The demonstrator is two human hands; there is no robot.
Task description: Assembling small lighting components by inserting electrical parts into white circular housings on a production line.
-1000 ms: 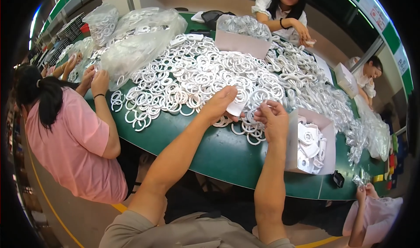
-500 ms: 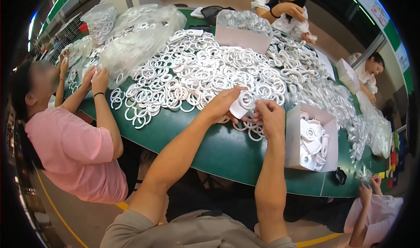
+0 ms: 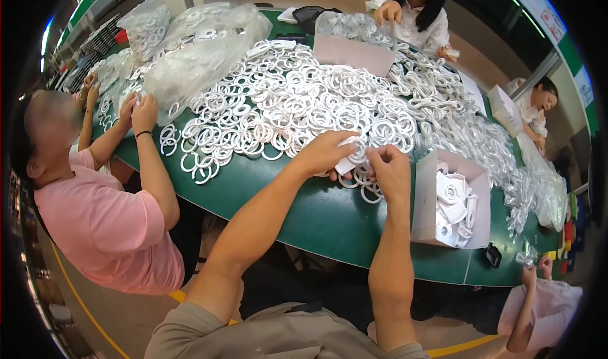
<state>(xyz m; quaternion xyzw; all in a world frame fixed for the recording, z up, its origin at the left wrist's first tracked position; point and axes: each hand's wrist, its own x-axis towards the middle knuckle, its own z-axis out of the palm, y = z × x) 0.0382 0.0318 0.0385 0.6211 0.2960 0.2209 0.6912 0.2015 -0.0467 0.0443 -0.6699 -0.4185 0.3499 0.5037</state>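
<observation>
A white plastic piece with a round ring on its face [image 3: 347,161] is held in my left hand [image 3: 322,152], thumb over the top and fingers underneath. My right hand [image 3: 391,170] is closed in a pinch at the right edge of that piece; whatever its fingertips hold is too small to tell. Both hands are over the near side of a wide heap of white rings [image 3: 316,106] on the green table [image 3: 329,216]. Just right of my right hand stands an open white box [image 3: 426,201] with several similar white pieces [image 3: 453,197] in it.
Coiled white cords [image 3: 424,87] and clear plastic bags [image 3: 481,150] lie to the right. A box of bagged parts [image 3: 351,52] stands behind the heap. A small black object [image 3: 493,255] is near the table edge. Co-workers sit left, right and across, one in pink [image 3: 107,220].
The white piece has tilted and turned slightly in my left hand, with my right fingertips staying by its edge. Across the table, a co-worker's hand has lowered to the box of bagged parts.
</observation>
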